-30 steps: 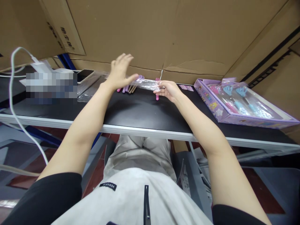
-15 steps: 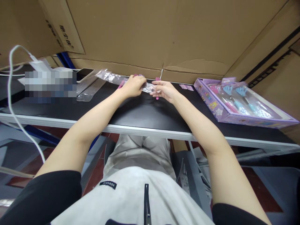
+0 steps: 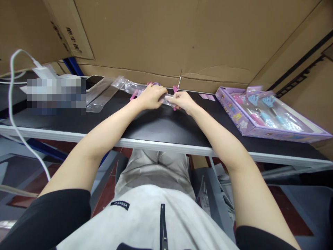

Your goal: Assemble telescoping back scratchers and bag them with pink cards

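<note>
A long clear plastic sleeve stretches slantwise over the black tabletop. My left hand is closed over its middle, fingers curled down. At the sleeve's right end, my right hand pinches the film between thumb and fingers. Just behind the right hand shows the claw of a pink back scratcher with a metal shaft; its handle end peeks out below the fingers. Beyond my left hand lie more scratcher claws, pink and purple, partly covered. A pink handle sticks out left of that hand.
A purple display box with several bagged back scratchers stands at the right. Small pink cards lie beside it. Flat clear sleeves, a phone and a white charger with cable are at the left. Cardboard walls the back.
My right hand has gone from spread fingers to a pinch on the sleeve's end. The left hand and sleeve have shifted slightly right.
</note>
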